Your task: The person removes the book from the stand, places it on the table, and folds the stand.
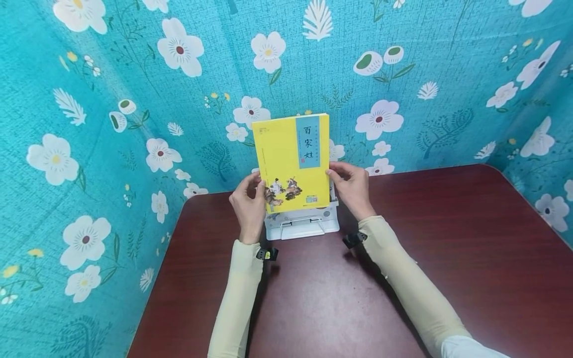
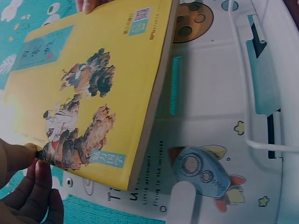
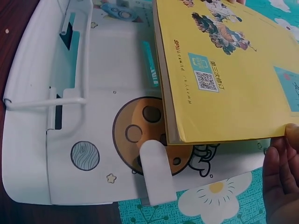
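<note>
A yellow book (image 1: 286, 154) with a blue title panel faces me, held up between both hands. The left hand (image 1: 248, 206) pinches its left edge, thumb on the cover and fingers behind. On the opposite edge the right hand (image 1: 353, 189) grips with thumb and fingers in the same way. Behind and below the book is a white book stand (image 1: 302, 231) with a wire holder at its front. In the left wrist view, its back panel shows a printed rocket (image 2: 201, 170); in the right wrist view, a brown cratered planet (image 3: 133, 123). The book hides much of that panel.
The stand rests on a dark red wooden table (image 1: 429, 258), near its back edge. Teal flowered cloth (image 1: 304, 64) hangs behind and to both sides. A white clip arm (image 3: 158, 172) sticks out at the stand's lower side.
</note>
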A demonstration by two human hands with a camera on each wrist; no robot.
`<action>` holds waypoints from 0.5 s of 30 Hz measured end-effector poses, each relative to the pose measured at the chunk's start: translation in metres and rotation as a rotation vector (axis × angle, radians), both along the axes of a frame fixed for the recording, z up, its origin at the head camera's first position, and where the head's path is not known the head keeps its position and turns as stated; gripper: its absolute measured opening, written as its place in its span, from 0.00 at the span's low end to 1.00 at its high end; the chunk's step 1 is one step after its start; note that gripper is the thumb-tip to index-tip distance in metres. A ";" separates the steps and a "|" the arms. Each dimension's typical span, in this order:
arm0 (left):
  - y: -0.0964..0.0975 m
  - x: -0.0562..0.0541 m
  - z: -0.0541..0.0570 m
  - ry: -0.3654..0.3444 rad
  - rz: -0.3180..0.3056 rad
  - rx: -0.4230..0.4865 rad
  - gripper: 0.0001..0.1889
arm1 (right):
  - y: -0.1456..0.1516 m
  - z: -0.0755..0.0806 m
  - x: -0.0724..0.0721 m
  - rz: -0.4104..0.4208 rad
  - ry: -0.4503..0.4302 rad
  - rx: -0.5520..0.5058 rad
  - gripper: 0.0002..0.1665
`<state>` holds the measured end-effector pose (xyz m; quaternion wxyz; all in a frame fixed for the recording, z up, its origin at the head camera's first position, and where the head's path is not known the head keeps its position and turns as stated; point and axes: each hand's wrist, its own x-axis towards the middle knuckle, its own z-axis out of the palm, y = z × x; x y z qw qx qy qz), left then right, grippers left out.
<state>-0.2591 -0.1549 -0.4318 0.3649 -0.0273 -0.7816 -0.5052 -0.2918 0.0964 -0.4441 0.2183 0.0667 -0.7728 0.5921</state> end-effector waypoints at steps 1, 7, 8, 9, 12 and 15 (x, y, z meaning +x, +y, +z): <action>0.000 0.001 0.001 -0.004 -0.002 0.003 0.12 | 0.000 0.000 0.000 0.000 -0.004 -0.001 0.15; -0.001 0.005 0.005 -0.034 -0.035 0.004 0.11 | 0.003 0.003 0.003 0.009 -0.039 -0.024 0.15; -0.001 0.006 0.006 -0.039 -0.041 0.003 0.11 | 0.004 0.003 0.004 0.013 -0.049 -0.027 0.15; 0.000 0.007 0.007 -0.042 -0.048 0.007 0.11 | 0.005 0.003 0.004 0.018 -0.058 -0.034 0.15; 0.001 0.009 0.009 -0.048 -0.068 0.027 0.11 | 0.009 0.004 0.004 0.039 -0.097 -0.048 0.16; 0.001 0.010 0.011 -0.047 -0.088 0.043 0.11 | 0.013 0.007 0.006 0.061 -0.138 -0.061 0.18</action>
